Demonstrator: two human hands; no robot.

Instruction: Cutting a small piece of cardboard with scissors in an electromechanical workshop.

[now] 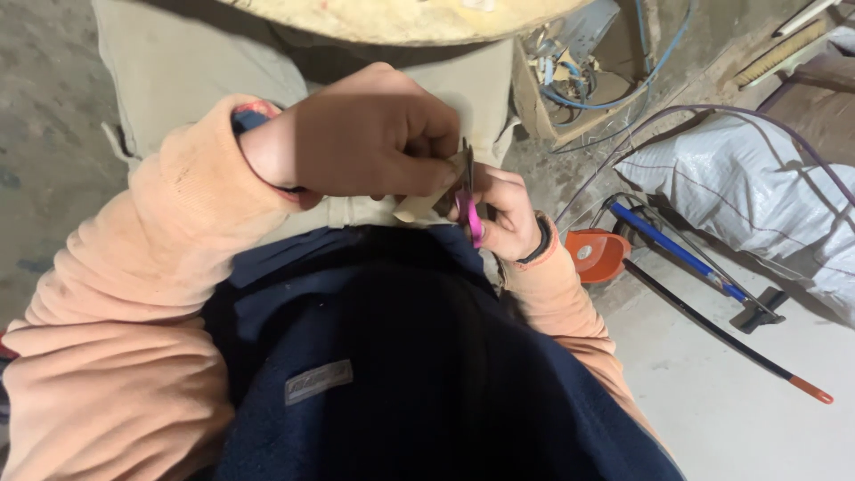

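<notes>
Closest to us, our dark blue vest [427,374] fills the bottom of the view, with the peach sleeves [116,356] running up either side of it. Just above the vest our two hands meet, and this is where everything turns. Our left hand [365,134] is curled into a tight fist-like pinch, thumb pressed against the fingers, clamping a small pale scrap [411,208] of card or paper whose lower corner pokes out beneath the knuckles. Our right hand [509,212] is wrapped closed around the pink handle of a pair of scissors [469,209], and the dark blades rise almost straight up from that grip, long axis running near to far. The scrap lies immediately to the left of the blades, touching or all but touching them; we cannot tell how far the blades are parted, as the fingers crowd them. So the left hand feeds from the left and the right hand cuts along that upright line. Beyond the hands lies a beige cushion [178,62]. Farther right on the floor, well apart from us, sit an orange cup [598,254], a blue-handled tool [681,254], a white woven sack [757,187] and a box of tangled cables [579,76].
</notes>
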